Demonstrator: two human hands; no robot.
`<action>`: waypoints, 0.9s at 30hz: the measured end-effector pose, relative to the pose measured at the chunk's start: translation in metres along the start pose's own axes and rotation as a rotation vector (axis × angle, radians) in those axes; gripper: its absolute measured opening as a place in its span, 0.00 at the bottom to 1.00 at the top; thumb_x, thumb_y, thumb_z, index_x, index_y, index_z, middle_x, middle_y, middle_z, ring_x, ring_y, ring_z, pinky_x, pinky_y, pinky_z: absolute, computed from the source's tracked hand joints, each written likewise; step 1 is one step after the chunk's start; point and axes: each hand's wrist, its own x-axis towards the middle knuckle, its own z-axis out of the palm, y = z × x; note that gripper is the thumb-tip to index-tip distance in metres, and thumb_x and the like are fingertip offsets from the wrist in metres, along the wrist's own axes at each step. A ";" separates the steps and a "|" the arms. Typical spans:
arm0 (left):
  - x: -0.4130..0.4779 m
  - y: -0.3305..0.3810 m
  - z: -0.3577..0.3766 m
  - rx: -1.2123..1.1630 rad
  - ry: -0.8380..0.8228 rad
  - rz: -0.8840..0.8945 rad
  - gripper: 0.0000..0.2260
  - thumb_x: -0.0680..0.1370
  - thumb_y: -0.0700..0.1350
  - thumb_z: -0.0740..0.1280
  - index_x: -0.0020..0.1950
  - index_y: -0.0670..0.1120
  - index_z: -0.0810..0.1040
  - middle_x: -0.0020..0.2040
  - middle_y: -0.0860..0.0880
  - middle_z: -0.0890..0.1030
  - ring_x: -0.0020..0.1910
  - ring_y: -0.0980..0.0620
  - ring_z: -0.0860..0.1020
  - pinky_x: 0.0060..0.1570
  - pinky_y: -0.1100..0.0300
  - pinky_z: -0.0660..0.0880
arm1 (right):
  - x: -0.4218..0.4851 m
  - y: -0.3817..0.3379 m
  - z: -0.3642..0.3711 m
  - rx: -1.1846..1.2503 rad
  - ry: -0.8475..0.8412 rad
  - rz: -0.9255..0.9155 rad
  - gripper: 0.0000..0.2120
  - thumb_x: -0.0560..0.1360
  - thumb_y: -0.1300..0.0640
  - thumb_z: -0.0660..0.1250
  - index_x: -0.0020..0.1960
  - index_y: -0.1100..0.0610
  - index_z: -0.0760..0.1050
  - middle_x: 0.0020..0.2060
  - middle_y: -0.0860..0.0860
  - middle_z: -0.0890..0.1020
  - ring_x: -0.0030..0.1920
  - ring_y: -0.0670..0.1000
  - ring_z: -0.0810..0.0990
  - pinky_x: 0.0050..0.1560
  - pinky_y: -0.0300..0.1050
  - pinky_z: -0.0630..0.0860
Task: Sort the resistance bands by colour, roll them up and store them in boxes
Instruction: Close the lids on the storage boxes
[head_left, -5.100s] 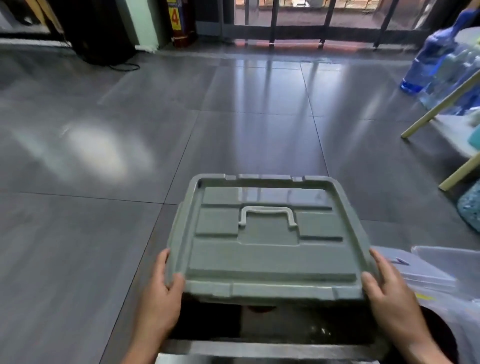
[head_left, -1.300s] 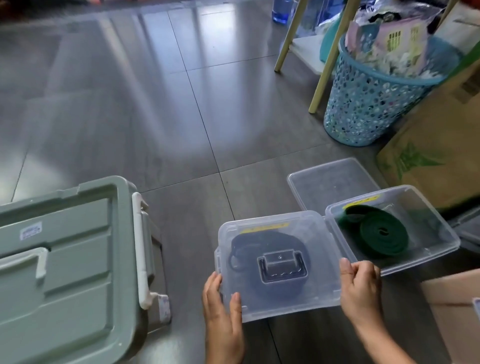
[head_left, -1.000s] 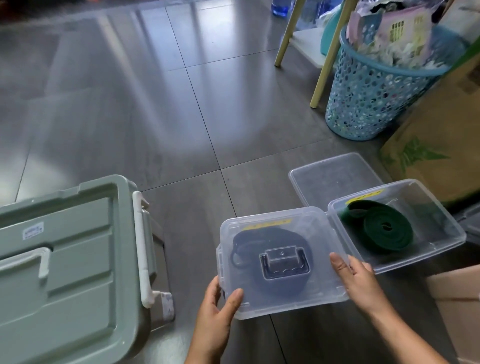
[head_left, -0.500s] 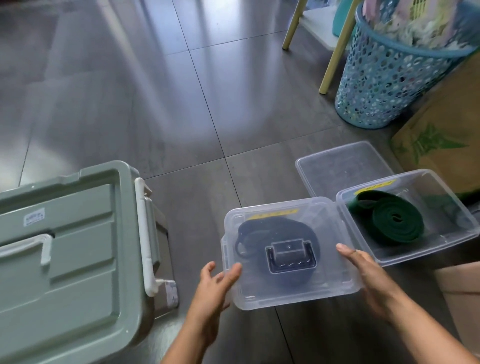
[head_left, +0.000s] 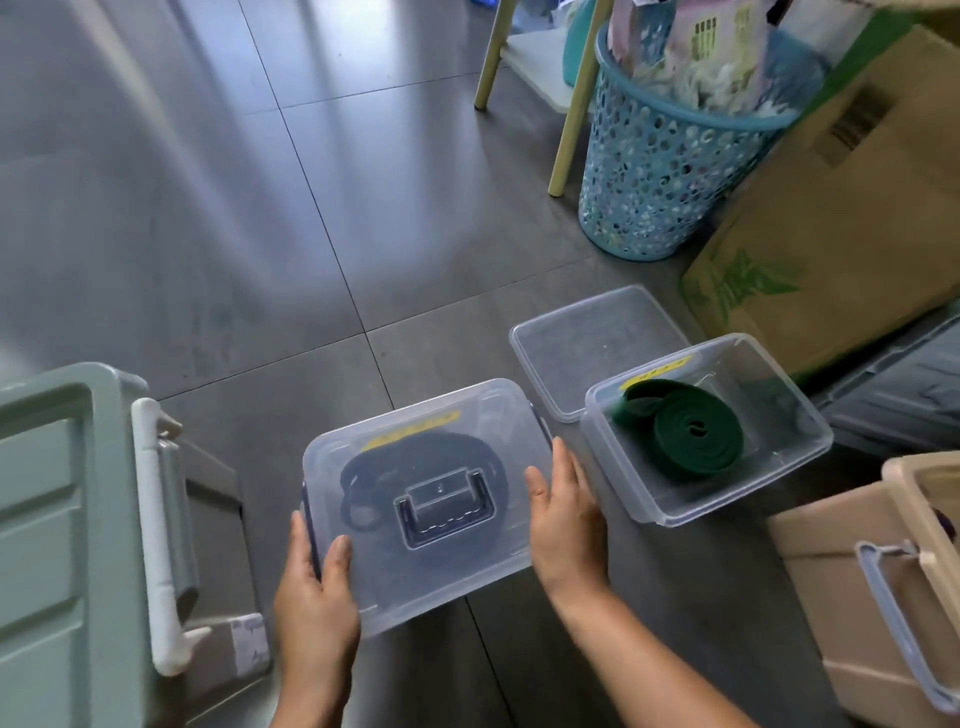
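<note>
Head view: left hand (head_left: 316, 592) grips, right hand (head_left: 567, 525) presses one lidded box (head_left: 441, 564); one open box (head_left: 782, 415) holds one green band (head_left: 691, 432).

grey tiled floor (head_left: 260, 234) | open box (head_left: 769, 415) | loose lid (head_left: 592, 343) | basket (head_left: 660, 176) | lidded box (head_left: 431, 561), possibly resting

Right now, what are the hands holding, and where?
The lidded clear box: left hand grips its near-left corner, thumb on top; right hand presses flat against its right edge.
</note>
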 end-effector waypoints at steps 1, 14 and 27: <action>0.001 0.003 -0.001 0.041 0.017 0.002 0.23 0.80 0.40 0.60 0.74 0.46 0.61 0.70 0.46 0.70 0.66 0.44 0.70 0.66 0.50 0.65 | -0.001 -0.003 0.001 -0.011 -0.012 -0.010 0.25 0.81 0.51 0.52 0.74 0.59 0.55 0.73 0.54 0.63 0.70 0.54 0.64 0.66 0.44 0.62; 0.015 0.108 0.071 0.268 -0.255 0.706 0.17 0.77 0.49 0.58 0.65 0.51 0.71 0.65 0.54 0.71 0.63 0.53 0.70 0.58 0.72 0.64 | 0.088 0.007 -0.069 -0.005 -0.170 -0.018 0.24 0.79 0.53 0.56 0.70 0.67 0.61 0.70 0.61 0.64 0.71 0.56 0.62 0.68 0.41 0.54; 0.102 0.088 0.301 0.816 -0.124 0.022 0.29 0.75 0.52 0.67 0.67 0.37 0.60 0.66 0.39 0.65 0.66 0.41 0.64 0.63 0.51 0.64 | 0.182 0.171 -0.158 -0.576 -0.152 0.635 0.20 0.79 0.61 0.50 0.71 0.58 0.56 0.70 0.60 0.63 0.68 0.61 0.64 0.65 0.53 0.65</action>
